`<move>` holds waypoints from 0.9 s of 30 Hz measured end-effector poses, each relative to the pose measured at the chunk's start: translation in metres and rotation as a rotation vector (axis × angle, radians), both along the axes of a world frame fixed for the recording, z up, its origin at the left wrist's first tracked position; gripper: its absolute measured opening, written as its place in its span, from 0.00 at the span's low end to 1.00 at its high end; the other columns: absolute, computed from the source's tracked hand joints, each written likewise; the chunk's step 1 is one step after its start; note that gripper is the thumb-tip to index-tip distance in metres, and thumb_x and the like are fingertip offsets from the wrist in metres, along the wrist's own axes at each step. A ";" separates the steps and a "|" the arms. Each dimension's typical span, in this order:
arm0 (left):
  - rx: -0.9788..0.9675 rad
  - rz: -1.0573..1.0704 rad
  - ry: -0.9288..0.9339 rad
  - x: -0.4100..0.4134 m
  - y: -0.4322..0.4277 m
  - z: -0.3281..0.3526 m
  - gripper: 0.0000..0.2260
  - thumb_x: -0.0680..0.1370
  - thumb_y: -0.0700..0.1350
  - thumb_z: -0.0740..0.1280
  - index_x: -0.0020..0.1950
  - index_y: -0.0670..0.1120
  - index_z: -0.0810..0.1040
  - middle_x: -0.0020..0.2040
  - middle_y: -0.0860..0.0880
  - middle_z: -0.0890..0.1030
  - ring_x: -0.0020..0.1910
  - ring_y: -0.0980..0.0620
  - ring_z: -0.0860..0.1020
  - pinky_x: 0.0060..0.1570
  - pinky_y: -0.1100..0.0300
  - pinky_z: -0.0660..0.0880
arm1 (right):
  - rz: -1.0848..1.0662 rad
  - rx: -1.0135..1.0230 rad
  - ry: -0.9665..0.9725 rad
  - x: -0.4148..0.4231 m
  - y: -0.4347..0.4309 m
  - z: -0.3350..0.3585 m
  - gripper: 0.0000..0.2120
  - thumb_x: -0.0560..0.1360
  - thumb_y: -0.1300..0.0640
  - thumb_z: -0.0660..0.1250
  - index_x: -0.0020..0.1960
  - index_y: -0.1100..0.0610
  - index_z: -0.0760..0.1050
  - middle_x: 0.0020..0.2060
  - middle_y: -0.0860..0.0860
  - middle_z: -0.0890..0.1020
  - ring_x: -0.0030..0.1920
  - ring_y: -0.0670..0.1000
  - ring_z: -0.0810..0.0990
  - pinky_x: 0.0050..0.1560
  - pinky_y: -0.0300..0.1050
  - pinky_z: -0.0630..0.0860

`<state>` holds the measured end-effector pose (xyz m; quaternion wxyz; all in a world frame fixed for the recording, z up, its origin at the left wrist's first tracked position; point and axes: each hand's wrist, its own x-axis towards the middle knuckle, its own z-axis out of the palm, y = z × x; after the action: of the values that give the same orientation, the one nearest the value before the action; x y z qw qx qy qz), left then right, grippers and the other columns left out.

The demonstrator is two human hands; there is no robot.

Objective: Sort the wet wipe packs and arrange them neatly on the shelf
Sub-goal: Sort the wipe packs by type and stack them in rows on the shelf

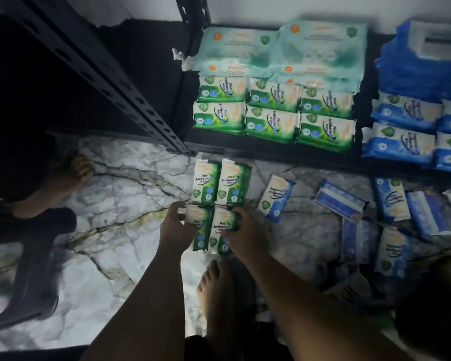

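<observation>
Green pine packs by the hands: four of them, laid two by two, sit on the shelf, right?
Not quite. The head view shows the four green pine packs laid two by two on the marble floor, in front of the shelf.

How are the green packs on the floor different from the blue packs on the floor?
The green packs sit in a neat square; the blue packs lie scattered and tilted. The left hand and right hand hold green packs; none touches the blue packs. Both are wipe packs on the floor.
</observation>
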<state>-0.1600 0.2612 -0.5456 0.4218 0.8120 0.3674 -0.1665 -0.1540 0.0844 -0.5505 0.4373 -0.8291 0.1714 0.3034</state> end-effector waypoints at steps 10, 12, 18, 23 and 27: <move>0.132 -0.031 -0.010 -0.002 -0.009 -0.016 0.26 0.67 0.36 0.73 0.61 0.56 0.77 0.52 0.48 0.80 0.49 0.47 0.80 0.42 0.59 0.72 | 0.029 -0.190 -0.058 -0.004 0.013 0.004 0.22 0.74 0.65 0.70 0.66 0.51 0.74 0.60 0.51 0.78 0.61 0.52 0.77 0.52 0.35 0.70; 0.156 -0.045 -0.018 -0.002 -0.012 -0.015 0.26 0.67 0.38 0.74 0.63 0.52 0.74 0.54 0.45 0.80 0.52 0.42 0.79 0.46 0.55 0.74 | -0.004 -0.203 -0.085 -0.006 0.016 0.006 0.22 0.75 0.65 0.70 0.66 0.52 0.70 0.59 0.51 0.78 0.60 0.52 0.78 0.48 0.35 0.69; 0.472 0.020 0.047 0.004 -0.052 0.007 0.30 0.66 0.39 0.67 0.68 0.47 0.66 0.64 0.39 0.69 0.64 0.35 0.67 0.60 0.41 0.67 | -0.085 -0.148 -0.105 -0.014 -0.010 0.021 0.17 0.71 0.53 0.70 0.55 0.50 0.66 0.50 0.52 0.78 0.51 0.55 0.80 0.44 0.46 0.78; 0.469 -0.237 -0.160 0.008 -0.113 0.025 0.24 0.65 0.48 0.66 0.60 0.44 0.73 0.58 0.39 0.73 0.57 0.36 0.71 0.53 0.42 0.69 | -0.151 -0.166 -0.091 -0.030 -0.105 0.048 0.23 0.70 0.38 0.63 0.58 0.52 0.70 0.48 0.49 0.79 0.48 0.53 0.79 0.48 0.48 0.77; 0.331 -0.524 -0.249 0.010 -0.166 0.043 0.21 0.67 0.52 0.67 0.56 0.45 0.74 0.53 0.42 0.74 0.54 0.40 0.74 0.50 0.46 0.73 | -0.307 -0.297 -0.041 -0.057 -0.208 0.064 0.12 0.70 0.52 0.70 0.49 0.50 0.69 0.41 0.52 0.78 0.47 0.60 0.82 0.46 0.49 0.76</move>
<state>-0.1500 0.0948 -0.5024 0.2687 0.9505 0.1139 -0.1070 -0.2113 -0.1233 -0.4870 0.3549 -0.8545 0.3295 0.1880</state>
